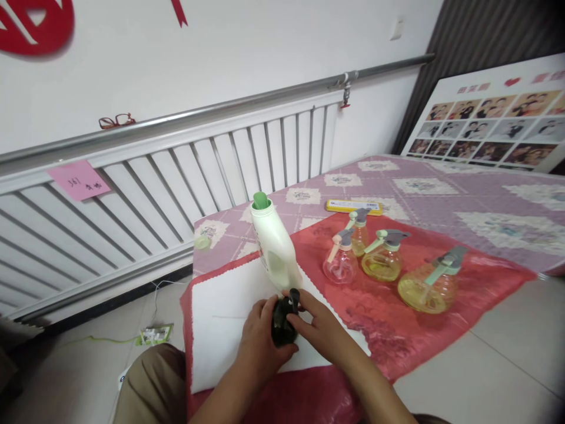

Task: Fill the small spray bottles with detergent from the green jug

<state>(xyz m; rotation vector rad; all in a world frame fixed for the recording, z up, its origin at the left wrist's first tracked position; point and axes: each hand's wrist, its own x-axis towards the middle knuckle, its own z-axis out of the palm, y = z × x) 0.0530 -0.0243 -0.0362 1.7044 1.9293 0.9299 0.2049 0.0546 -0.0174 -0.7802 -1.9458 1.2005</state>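
Note:
A small dark bottle (282,325) with a black top stands over the white cloth (218,318). My left hand (260,333) is wrapped round its body from the left. At its black top, the fingers of my right hand (315,321) are closed. Just behind my hands is a large white bottle (276,244) without a cap, a green piece showing in its mouth. To the right, on the red plastic sheet (353,309), are a pink spray bottle (341,264) and several yellowish ones, among them a round one (382,262) and a wider one (428,288).
A yellow and white flat box (354,206) lies behind the spray bottles on the patterned tablecloth (424,200). A small round lid (202,242) is near the table's left corner. Beyond the table stands a white radiator (189,171) with a grey pipe (247,100) above it.

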